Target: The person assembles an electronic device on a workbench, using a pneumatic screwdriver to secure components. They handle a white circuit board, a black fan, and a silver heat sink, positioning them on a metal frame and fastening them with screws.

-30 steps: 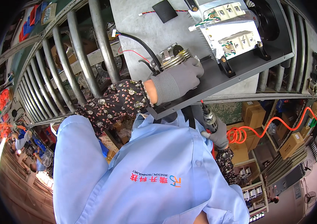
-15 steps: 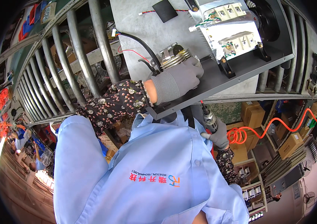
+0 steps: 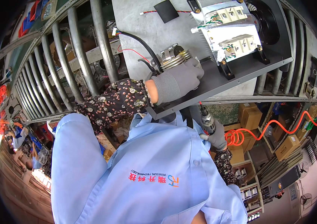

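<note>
My left hand [image 3: 180, 81], in a grey glove, is closed against a ribbed metal part [image 3: 175, 61] with a black round piece on top. Its curled fingers wrap the part's near right end, and the fingertips are hidden. This part sits by the left end of a dark grey metal chassis [image 3: 253, 72]. Below the chassis edge, my gloved right hand [image 3: 217, 137] grips a power screwdriver [image 3: 207, 121], bit pointing up toward the chassis. On the chassis, a silvery plate [image 3: 229, 34] carries white terminal blocks [image 3: 241, 47] with green wires, held on black brackets [image 3: 225, 70].
A black cable [image 3: 139, 40] with a white connector lies on the grey sheet [image 3: 130, 18], near a black pad [image 3: 166, 11]. Metal rollers [image 3: 80, 50] run along the left. A coiled orange hose [image 3: 268, 128] hangs at right, over cardboard boxes [image 3: 250, 116]. A black fan [image 3: 266, 24] sits on the chassis.
The view has shifted slightly. Both hands keep their holds, the left on the ribbed metal part and the right on the power screwdriver.
</note>
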Motion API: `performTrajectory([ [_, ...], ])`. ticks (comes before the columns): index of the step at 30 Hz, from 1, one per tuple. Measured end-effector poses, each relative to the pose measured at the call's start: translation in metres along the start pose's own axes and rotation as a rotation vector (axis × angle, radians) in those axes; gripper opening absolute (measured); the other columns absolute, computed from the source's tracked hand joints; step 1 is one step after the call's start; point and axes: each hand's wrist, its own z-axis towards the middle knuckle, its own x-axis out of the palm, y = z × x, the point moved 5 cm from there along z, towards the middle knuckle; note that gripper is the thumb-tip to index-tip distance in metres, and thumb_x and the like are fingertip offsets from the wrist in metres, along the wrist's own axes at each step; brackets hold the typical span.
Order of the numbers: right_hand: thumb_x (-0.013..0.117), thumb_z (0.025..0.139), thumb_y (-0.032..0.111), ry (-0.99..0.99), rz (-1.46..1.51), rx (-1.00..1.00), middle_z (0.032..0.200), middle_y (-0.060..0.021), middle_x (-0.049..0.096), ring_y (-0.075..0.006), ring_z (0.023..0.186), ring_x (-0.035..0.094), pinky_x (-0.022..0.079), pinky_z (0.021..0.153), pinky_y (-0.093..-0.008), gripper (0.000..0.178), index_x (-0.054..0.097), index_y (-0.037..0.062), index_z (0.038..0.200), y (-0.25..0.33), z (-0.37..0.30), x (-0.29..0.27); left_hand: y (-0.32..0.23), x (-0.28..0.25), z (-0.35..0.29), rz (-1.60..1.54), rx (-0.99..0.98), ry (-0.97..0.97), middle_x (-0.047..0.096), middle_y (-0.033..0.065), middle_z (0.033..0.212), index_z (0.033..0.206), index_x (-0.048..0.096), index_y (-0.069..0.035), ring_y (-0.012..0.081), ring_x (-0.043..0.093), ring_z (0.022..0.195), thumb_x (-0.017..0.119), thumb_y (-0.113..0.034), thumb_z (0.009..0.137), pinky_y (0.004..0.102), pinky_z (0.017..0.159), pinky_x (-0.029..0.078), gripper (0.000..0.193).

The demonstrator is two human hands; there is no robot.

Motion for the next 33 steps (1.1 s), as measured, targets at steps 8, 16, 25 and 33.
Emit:
performTrajectory([
  [8,0.084,0.048,0.036,0.016,-0.040,-0.006,0.084,-0.0134,0.062,-0.0240,0.078,0.061,0.046,0.070,-0.0329,0.070,0.055,0.0006,0.100,0.002,0.001,-0.003,-0.002,-0.001,-0.001,0.034,0.001,-0.003,0.056,0.0087,0.090,0.069,0.060,-0.001,0.0270,0.047,0.100,0.059,-0.008,0.058,0.0319,0.083,0.043,0.013],
  [16,0.084,0.048,0.034,0.011,-0.020,0.020,0.086,-0.0131,0.062,-0.0220,0.079,0.061,0.046,0.071,-0.0320,0.069,0.054,0.0005,0.100,0.007,-0.002,-0.002,-0.002,-0.001,0.000,0.037,0.006,-0.010,0.056,0.0089,0.091,0.070,0.061,-0.001,0.0272,0.047,0.100,0.059,-0.007,0.058,0.0324,0.084,0.043,0.014],
  [25,0.084,0.048,0.034,0.034,-0.062,0.025,0.088,-0.0120,0.062,-0.0207,0.081,0.060,0.046,0.073,-0.0316,0.071,0.054,0.0000,0.102,0.005,-0.002,-0.001,-0.001,-0.001,0.000,0.062,0.000,0.019,0.056,0.0089,0.092,0.073,0.062,-0.001,0.0265,0.047,0.099,0.059,-0.006,0.057,0.0312,0.083,0.043,0.016],
  [33,0.085,0.048,0.033,0.056,0.053,0.033,0.091,-0.0120,0.063,-0.0192,0.083,0.061,0.047,0.074,-0.0309,0.073,0.054,-0.0010,0.105,0.008,0.000,-0.001,-0.001,-0.001,0.001,0.080,0.004,0.009,0.056,0.0089,0.091,0.074,0.062,0.000,0.0255,0.047,0.098,0.058,-0.006,0.060,0.0302,0.080,0.045,0.016],
])
